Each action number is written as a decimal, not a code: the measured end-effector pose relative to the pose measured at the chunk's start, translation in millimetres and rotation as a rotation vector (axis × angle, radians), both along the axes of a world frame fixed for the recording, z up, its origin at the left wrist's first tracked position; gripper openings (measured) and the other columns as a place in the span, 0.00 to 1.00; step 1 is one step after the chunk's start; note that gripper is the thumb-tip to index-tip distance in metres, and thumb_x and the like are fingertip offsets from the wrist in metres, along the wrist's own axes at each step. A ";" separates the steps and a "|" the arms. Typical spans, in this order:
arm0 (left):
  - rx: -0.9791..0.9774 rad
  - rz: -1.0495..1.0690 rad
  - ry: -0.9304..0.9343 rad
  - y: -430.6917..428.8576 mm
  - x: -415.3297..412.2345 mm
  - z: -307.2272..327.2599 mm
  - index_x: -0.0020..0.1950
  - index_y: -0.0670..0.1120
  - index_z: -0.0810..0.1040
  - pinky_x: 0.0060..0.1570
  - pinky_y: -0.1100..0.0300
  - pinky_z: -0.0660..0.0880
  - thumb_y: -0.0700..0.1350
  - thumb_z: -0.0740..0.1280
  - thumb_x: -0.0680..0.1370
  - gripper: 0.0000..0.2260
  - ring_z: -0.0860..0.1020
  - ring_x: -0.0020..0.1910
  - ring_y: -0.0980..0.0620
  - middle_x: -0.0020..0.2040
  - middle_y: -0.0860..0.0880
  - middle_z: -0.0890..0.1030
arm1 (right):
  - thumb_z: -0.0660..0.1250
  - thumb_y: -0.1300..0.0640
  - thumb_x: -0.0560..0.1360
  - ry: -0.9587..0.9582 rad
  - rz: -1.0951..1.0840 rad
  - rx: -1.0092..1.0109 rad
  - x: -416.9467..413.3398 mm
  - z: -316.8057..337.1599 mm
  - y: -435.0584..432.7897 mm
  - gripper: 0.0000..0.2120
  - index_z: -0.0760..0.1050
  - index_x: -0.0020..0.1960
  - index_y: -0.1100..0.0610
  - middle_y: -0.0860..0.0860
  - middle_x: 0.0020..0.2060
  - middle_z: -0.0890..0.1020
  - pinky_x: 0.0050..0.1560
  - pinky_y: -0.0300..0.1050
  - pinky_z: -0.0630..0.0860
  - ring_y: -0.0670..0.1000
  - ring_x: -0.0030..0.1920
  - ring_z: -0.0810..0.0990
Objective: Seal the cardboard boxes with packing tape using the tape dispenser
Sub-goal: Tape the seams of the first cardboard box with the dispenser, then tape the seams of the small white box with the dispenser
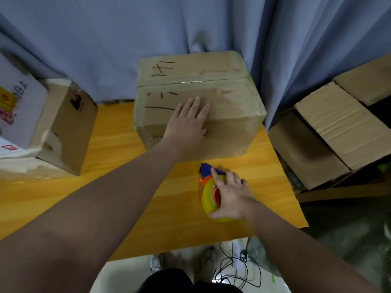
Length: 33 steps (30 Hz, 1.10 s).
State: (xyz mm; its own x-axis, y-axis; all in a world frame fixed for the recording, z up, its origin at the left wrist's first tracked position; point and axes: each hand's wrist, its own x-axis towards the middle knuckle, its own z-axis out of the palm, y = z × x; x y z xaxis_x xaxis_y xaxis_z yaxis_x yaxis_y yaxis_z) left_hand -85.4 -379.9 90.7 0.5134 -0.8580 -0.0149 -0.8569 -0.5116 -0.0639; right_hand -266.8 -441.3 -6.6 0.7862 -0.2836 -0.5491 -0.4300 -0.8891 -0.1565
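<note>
A closed cardboard box (228, 96) with black marker writing stands at the back middle of the yellow table (118, 182). Clear tape runs along its top seam. My left hand (187, 120) lies flat on the box's near top edge, fingers straight. In front of the box, my right hand (229, 195) grips the tape dispenser (208, 192), a yellow tape roll on an orange hub with a purple head pointing toward the box. The dispenser rests on the table.
Another cardboard box (67, 127) sits at the table's left beside a white printed carton (17, 106). Open cardboard boxes (330, 132) stand off the table's right edge. A blue curtain (105, 39) hangs behind. Cables and a power strip (236, 254) lie on the floor.
</note>
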 end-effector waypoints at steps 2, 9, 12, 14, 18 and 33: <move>-0.016 0.018 -0.004 25.3 3.0 0.7 0.78 0.48 0.43 0.75 0.51 0.44 0.52 0.54 0.83 0.28 0.44 0.77 0.47 0.79 0.45 0.45 | 0.70 0.28 0.60 -0.024 0.081 -0.010 21.6 0.7 16.9 0.63 0.30 0.76 0.45 0.56 0.74 0.50 0.69 0.60 0.58 0.63 0.74 0.50; -0.040 0.182 0.002 138.9 15.1 -1.0 0.78 0.48 0.48 0.75 0.51 0.46 0.51 0.56 0.82 0.27 0.47 0.77 0.47 0.79 0.46 0.48 | 0.70 0.29 0.62 -0.020 0.263 0.031 84.5 -1.6 73.6 0.62 0.29 0.76 0.45 0.57 0.76 0.45 0.71 0.64 0.55 0.64 0.75 0.47; 0.017 0.265 0.039 185.6 22.6 -7.7 0.78 0.49 0.48 0.75 0.51 0.46 0.52 0.56 0.82 0.28 0.46 0.77 0.47 0.79 0.46 0.47 | 0.70 0.30 0.63 0.065 0.289 -0.009 96.6 -6.3 91.3 0.62 0.28 0.75 0.47 0.60 0.76 0.39 0.72 0.67 0.46 0.64 0.76 0.41; 0.034 0.313 0.055 212.2 31.0 -11.5 0.78 0.49 0.50 0.75 0.52 0.46 0.53 0.54 0.83 0.26 0.46 0.77 0.47 0.79 0.46 0.49 | 0.66 0.29 0.67 0.091 0.292 -0.015 105.0 -0.1 99.4 0.58 0.29 0.76 0.49 0.60 0.76 0.37 0.73 0.66 0.40 0.63 0.76 0.37; -0.004 0.369 0.062 252.0 61.3 -8.5 0.78 0.48 0.53 0.75 0.53 0.46 0.53 0.54 0.83 0.25 0.47 0.77 0.48 0.79 0.47 0.50 | 0.57 0.38 0.79 -0.119 0.256 0.099 146.1 38.2 120.7 0.33 0.53 0.78 0.53 0.57 0.77 0.55 0.72 0.54 0.59 0.59 0.75 0.56; -0.363 0.594 0.044 402.7 262.3 89.6 0.76 0.47 0.56 0.72 0.41 0.55 0.69 0.51 0.75 0.37 0.54 0.75 0.38 0.77 0.39 0.56 | 0.65 0.61 0.78 -0.946 -0.211 0.554 352.9 167.8 278.9 0.09 0.81 0.55 0.63 0.53 0.48 0.82 0.43 0.27 0.68 0.46 0.48 0.77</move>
